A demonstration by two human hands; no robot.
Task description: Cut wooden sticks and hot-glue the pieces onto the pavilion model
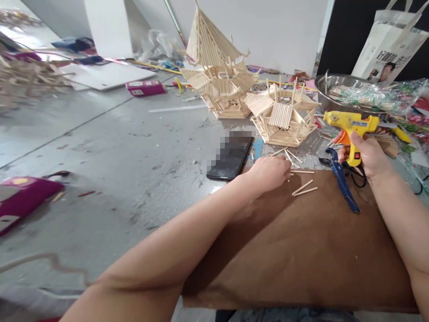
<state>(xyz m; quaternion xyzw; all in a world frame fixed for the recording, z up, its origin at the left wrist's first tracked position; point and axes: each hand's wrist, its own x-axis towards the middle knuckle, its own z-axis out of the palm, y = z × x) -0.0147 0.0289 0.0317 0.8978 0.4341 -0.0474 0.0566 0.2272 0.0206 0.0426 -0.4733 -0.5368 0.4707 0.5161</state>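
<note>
My right hand [367,154] is wrapped round the handle of a yellow glue gun [351,123], whose nozzle points left. My left hand [272,173] is closed low over the top edge of the brown board [301,241], close to some short wooden sticks [304,188]; what its fingers hold, if anything, is too small to tell. Just beyond it stands a partly roofed stick model [281,116]. A taller stick pagoda [221,67] with a pointed roof rises behind. Blue cutters [343,183] lie on the board below the glue gun.
A black phone [231,156] lies left of my left hand. At the back right are a metal bowl [355,89] of wrapped sticks and a white bag [385,49]. Purple boxes [145,87] and a white panel [110,74] lie on the grey floor [127,147].
</note>
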